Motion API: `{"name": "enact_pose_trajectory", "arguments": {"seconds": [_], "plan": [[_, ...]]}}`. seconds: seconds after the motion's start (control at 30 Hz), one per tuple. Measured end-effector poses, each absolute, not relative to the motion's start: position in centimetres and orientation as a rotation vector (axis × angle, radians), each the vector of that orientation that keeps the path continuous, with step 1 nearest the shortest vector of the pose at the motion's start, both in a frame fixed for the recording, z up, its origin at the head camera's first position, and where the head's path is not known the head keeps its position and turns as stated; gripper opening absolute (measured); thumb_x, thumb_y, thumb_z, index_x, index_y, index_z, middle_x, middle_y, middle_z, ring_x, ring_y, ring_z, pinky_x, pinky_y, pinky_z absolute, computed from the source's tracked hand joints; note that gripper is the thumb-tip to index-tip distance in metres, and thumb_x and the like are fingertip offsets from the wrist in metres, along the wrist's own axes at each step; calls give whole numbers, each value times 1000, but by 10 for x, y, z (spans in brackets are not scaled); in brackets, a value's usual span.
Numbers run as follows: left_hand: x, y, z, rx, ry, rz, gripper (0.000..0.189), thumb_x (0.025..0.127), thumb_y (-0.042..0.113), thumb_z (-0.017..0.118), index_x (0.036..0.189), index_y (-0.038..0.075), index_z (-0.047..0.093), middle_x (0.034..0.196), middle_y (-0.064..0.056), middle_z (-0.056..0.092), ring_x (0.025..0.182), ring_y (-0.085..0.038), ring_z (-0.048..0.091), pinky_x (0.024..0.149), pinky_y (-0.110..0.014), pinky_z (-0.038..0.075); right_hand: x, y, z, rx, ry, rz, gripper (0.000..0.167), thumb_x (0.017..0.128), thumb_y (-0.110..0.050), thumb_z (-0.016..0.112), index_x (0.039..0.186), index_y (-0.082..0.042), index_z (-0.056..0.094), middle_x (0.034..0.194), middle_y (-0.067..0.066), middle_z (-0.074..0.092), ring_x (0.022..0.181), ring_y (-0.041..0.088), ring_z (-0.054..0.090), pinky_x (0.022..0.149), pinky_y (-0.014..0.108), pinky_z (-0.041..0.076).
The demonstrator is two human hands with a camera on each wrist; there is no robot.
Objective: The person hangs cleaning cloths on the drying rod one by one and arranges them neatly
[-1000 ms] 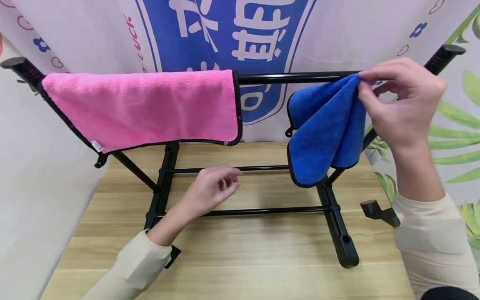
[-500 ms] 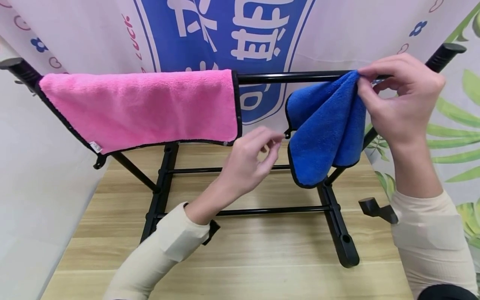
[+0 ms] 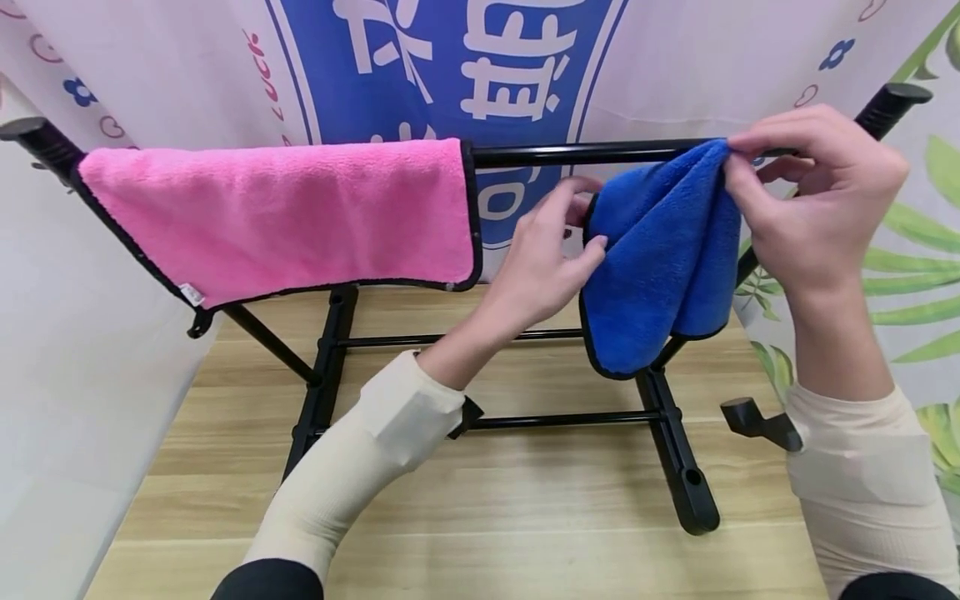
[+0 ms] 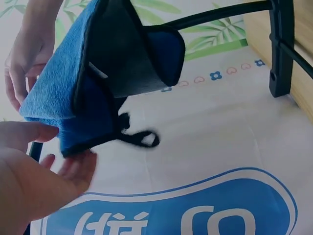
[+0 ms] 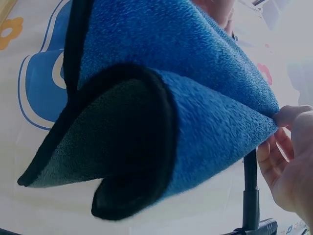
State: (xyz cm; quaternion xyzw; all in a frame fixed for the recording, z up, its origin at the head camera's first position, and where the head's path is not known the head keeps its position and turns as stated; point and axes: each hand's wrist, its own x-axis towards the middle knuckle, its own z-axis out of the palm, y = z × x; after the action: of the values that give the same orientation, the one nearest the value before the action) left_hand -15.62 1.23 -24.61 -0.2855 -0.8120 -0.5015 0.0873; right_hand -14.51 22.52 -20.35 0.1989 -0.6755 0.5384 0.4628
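A blue towel (image 3: pixel 645 267) with black edging and a dark grey underside hangs in folds at the right of the black rack's top bar (image 3: pixel 555 156). My right hand (image 3: pixel 828 200) pinches its gathered top point between thumb and forefinger, as the towel (image 5: pixel 215 122) also shows in the right wrist view. My left hand (image 3: pixel 543 258) is at the towel's left edge, thumb in front and fingers partly hidden behind, spread apart. In the left wrist view, a black hanging loop (image 4: pixel 144 138) dangles from the towel just beyond the left hand (image 4: pixel 39 178).
A pink towel (image 3: pixel 285 225) with black edging is draped over the left part of the top bar. The rack's feet (image 3: pixel 682 467) and lower bars (image 3: pixel 562 421) stand on a wooden table (image 3: pixel 525 517). Behind hangs a printed white and blue cloth (image 3: pixel 637 67).
My left hand has moved right and up from above the lower bars to the blue towel's left edge. The right hand keeps its pinch, shifting slightly right.
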Motion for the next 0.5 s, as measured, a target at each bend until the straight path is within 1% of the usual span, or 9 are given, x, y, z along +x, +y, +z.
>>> {"name": "enact_pose_trajectory", "arguments": {"seconds": [0.07,0.13,0.23,0.3,0.37,0.4,0.5], "plan": [[-158,13,-243,-858,-2361,-1540,42,98,4,67,138,0,55,119,-15,66,110,-22,65,97,-23,52,-144,225,-205,511,-1662,1336,5,78,15,69,77,14,74,82,1,73,73,12,66,65,12,54],[-159,13,-241,-868,-2292,-1573,36,96,0,69,131,-3,59,119,-16,66,106,-22,66,93,-20,53,-144,225,-208,540,-1663,1354,5,78,15,69,78,19,71,82,1,73,72,12,66,65,12,54],[-157,16,-237,-908,-2178,-1605,27,95,-4,70,121,-5,64,118,-17,69,102,-20,67,92,-18,53,-143,225,-214,586,-1693,1338,7,77,14,69,80,20,71,83,2,74,73,12,66,66,12,55],[-155,19,-234,-969,-2122,-1609,21,96,-5,68,116,-6,66,118,-17,70,102,-19,68,95,-18,52,-142,226,-217,627,-1720,1330,7,77,15,69,82,17,73,86,2,75,75,12,67,67,12,55],[-153,21,-230,-1033,-2075,-1611,16,96,-6,66,112,-6,67,116,-17,71,103,-18,68,96,-18,52,-141,226,-219,666,-1771,1305,10,77,15,70,87,15,74,89,2,76,78,12,68,68,12,55],[-153,23,-228,-1062,-2055,-1609,14,97,-7,64,111,-6,68,115,-17,71,103,-18,68,97,-18,51,-140,226,-220,690,-1797,1297,13,77,16,70,90,17,73,90,0,76,78,11,67,69,12,55],[-153,25,-221,-1116,-2020,-1611,13,98,-9,61,108,-6,69,113,-17,72,105,-17,68,99,-18,50,-138,227,-221,751,-1897,1246,28,78,18,70,106,19,69,93,-4,74,80,11,67,71,12,55]]}}
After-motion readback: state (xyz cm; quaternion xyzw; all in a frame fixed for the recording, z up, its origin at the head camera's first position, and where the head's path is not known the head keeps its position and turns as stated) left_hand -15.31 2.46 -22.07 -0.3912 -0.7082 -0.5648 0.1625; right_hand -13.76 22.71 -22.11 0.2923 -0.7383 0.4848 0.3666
